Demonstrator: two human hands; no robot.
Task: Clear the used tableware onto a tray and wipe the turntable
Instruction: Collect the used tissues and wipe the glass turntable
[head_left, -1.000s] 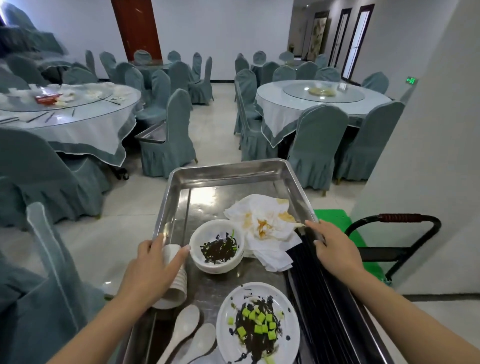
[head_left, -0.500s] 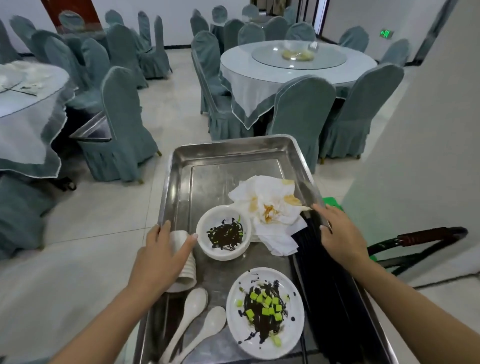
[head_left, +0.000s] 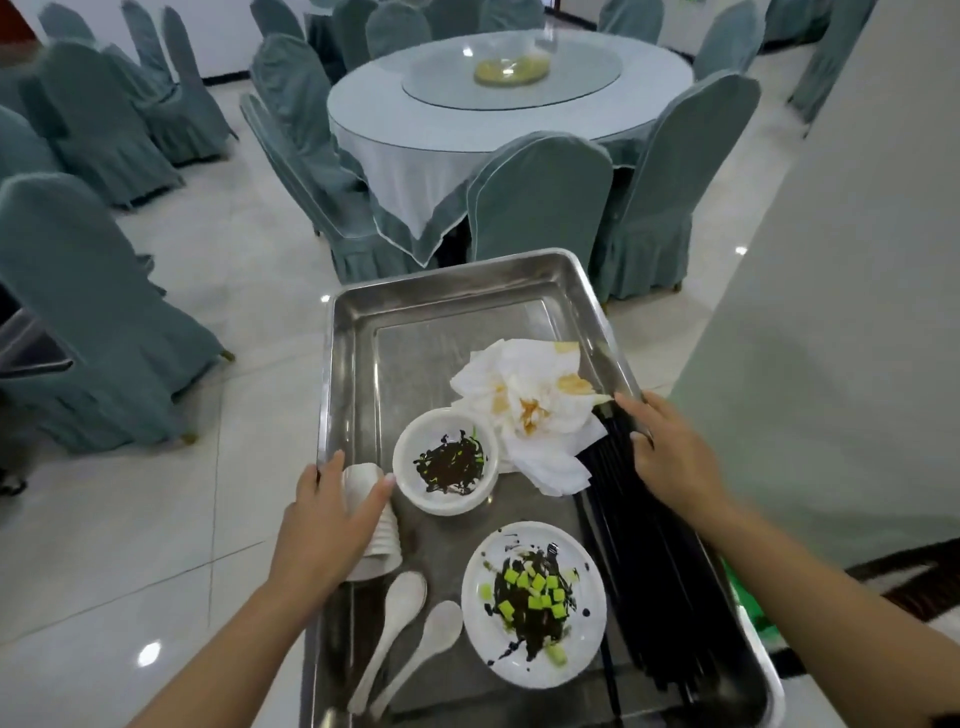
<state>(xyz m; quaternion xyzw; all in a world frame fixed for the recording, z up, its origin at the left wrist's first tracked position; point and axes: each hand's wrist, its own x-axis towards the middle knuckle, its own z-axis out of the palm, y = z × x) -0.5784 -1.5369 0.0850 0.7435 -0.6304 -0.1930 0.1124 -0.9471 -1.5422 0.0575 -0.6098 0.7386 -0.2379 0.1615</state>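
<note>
- The steel tray (head_left: 358, 332) is carried by its 2 long edges, and nothing on it is fixed down; a tilt toward either side would probably send the loose pieces sliding.
- The bundle of black chopsticks (head_left: 670, 566) lies along the tray's right edge and is likely the first to roll or shoot forward if the front edge dips.
- The stack of white cups (head_left: 376, 535) lies tipped against the left edge under the palm; if that grip shifts, the stack could roll across the tray.
- The bowl (head_left: 445, 467) and the plate (head_left: 533, 603) both carry dark sauce, which could smear the 2 spoons (head_left: 400, 634) near the tray's near edge.
- The soiled napkins (head_left: 535, 405) sit against the right edge, light enough to drop off.
- A covered chair (head_left: 540, 202) stands just beyond the tray's far edge; pushing ahead risks a bump.
- The left hand (head_left: 327, 525) is wrapped over the left rim and clamped on the cup stack, thumb toward the bowl.
- The right hand (head_left: 670, 457) lies palm down on the right rim; fingers reach forward over the chopstick ends, and whether they curl under the rim I cannot tell.
- Both forearms are extended, well apart.
</note>
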